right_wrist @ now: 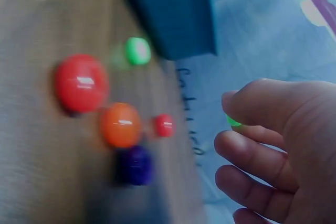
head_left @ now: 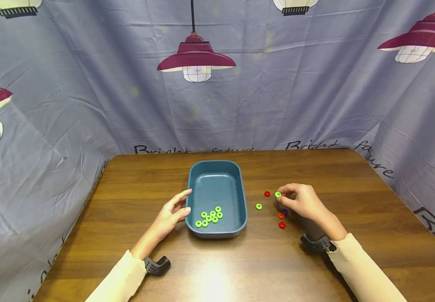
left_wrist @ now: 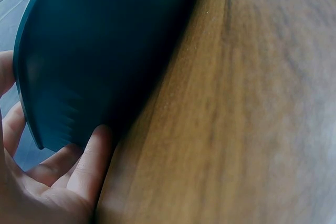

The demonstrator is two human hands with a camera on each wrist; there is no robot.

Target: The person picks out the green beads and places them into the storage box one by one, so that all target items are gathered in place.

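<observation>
My left hand [head_left: 170,216] rests at the left side of a blue-grey plastic bin [head_left: 244,205], with fingertips on its rim and, in the left wrist view, fingers against its outer wall [left_wrist: 105,51]. Several green rings [head_left: 208,218] lie together at the near end inside. Right of the bin, my right hand [head_left: 302,201] pinches a green ring [head_left: 278,194] between thumb and forefinger. In the right wrist view the thumb mostly hides that ring [right_wrist: 233,121]. Another green ring [head_left: 259,206] lies between the bin and this hand.
Around the right hand lie a red ring [head_left: 267,193], a purple ring [head_left: 285,212], an orange ring [head_left: 280,215] and a second red ring [head_left: 282,225]. All are on a wooden table [head_left: 146,172]. A printed curtain [head_left: 127,92] hangs behind it.
</observation>
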